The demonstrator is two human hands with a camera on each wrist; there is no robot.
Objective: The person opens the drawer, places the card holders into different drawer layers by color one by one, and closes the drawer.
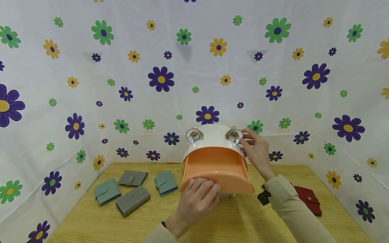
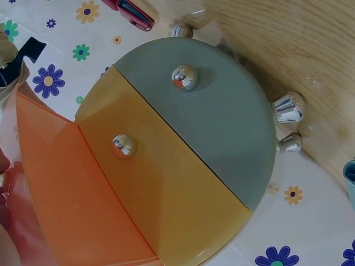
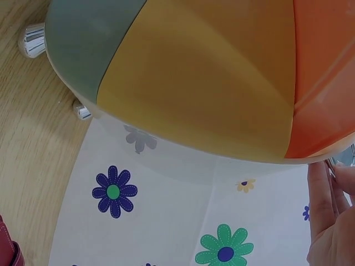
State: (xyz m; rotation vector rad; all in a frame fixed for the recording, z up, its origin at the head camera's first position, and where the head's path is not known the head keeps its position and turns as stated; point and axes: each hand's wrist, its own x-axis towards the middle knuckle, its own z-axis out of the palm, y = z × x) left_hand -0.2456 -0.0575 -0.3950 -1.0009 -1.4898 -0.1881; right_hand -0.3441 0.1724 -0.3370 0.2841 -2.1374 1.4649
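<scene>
Left hand (image 1: 197, 200) is gripping the front of a glossy orange drawer (image 1: 235, 184), fingers curling over the curved panel, while the right hand (image 1: 256, 148) is pinching a shiny, ring-shaped silver ear (image 1: 229, 135). The smooth, rounded white cabinet (image 1: 212, 132) is standing on a wood-grain table (image 1: 164, 222), drawer jutting toward the person. Flat, leathery-looking wallets (image 1: 133, 200) are lying left of it.
</scene>
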